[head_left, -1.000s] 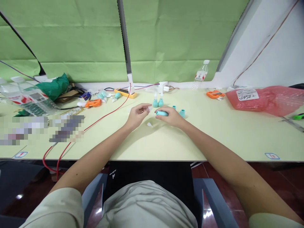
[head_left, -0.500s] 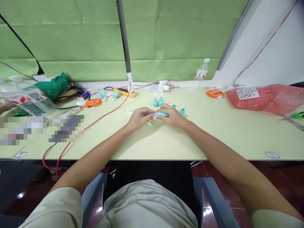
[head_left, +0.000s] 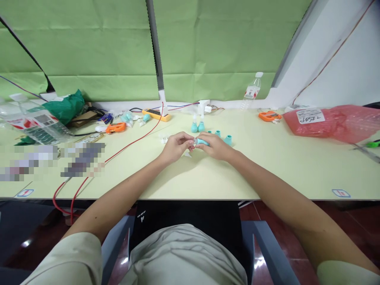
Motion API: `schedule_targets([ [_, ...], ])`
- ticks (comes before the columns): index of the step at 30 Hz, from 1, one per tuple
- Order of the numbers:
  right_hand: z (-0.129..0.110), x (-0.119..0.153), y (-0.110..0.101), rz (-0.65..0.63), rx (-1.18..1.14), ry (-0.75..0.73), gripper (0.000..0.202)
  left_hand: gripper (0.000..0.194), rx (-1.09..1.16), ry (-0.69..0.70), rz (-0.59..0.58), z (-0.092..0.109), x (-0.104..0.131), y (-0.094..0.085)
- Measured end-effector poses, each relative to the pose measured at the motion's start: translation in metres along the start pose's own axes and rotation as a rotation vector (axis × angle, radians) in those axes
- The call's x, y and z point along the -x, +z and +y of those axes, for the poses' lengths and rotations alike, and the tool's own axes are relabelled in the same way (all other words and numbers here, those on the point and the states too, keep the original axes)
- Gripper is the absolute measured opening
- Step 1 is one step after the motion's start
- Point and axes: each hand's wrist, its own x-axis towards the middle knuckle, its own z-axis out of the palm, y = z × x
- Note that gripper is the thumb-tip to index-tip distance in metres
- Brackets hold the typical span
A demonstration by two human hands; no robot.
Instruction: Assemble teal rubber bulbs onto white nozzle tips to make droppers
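Over the middle of the table, my right hand [head_left: 217, 147] is closed round a turquoise rubber bulb [head_left: 202, 141] lying sideways in its fingers. The fingers of my left hand [head_left: 175, 148] pinch a small clear nozzle [head_left: 195, 141] at the bulb's left end; how far the two parts fit together is hidden. Just behind the hands stand two turquoise bulbs with clear tips, a left one [head_left: 194, 127] and a right one [head_left: 201, 126]. Beside my right hand are open-topped turquoise bulbs, the nearest one [head_left: 228, 140] upright. Small whitish parts [head_left: 164, 140] lie behind my left hand.
An orange-handled tool [head_left: 269, 116] and a red plastic bag [head_left: 314, 120] lie at right. A clear bottle [head_left: 252, 91] stands at the back. Leftward are a yellow meter [head_left: 156, 115], an orange tool [head_left: 116, 128], large bottles [head_left: 38, 122] and a red cable [head_left: 133, 142] crossing the table.
Both hands stay nearly in place. The fingers have shifted slightly at the joint of nozzle and bulb, and another open bulb shows behind my right hand.
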Motion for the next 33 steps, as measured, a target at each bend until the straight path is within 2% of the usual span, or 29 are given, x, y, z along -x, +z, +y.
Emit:
schedule_targets([
  [6, -0.001, 0.001, -0.004, -0.165, -0.128, 0.135, 0.025, 0.024, -0.280, 0.170, -0.122, 0.000, 0.005, -0.004],
  [9, 0.001, 0.003, -0.005, -0.234, -0.287, 0.232, 0.028, 0.020, -0.475, 0.284, -0.182, 0.005, 0.008, -0.005],
  [12, 0.003, 0.003, -0.008, -0.327, -0.522, 0.284, 0.036, 0.022, -0.540, 0.381, -0.235, 0.010, 0.010, -0.002],
  [16, 0.003, 0.003, -0.010, -0.386, -0.816, 0.369, 0.046, 0.020, -0.555, 0.457, -0.188, 0.013, 0.008, 0.002],
  [18, 0.001, 0.001, -0.009, -0.386, -0.919, 0.421, 0.049, 0.021, -0.543, 0.447, -0.141, 0.011, 0.006, 0.000],
  [21, -0.003, -0.001, -0.009, -0.350, -0.965, 0.480, 0.049, 0.027, -0.504, 0.388, -0.168, 0.007, 0.005, -0.005],
  [24, -0.006, 0.000, -0.012, -0.326, -0.904, 0.505, 0.048, 0.030, -0.445, 0.281, -0.202, 0.005, 0.005, -0.008],
  [27, -0.006, 0.002, -0.016, -0.348, -0.829, 0.469, 0.050, 0.023, -0.372, 0.177, -0.201, 0.005, 0.007, -0.006],
  [33, 0.002, 0.006, -0.015, -0.357, -0.729, 0.454, 0.054, 0.024, -0.246, 0.067, -0.184, 0.001, 0.008, 0.001],
])
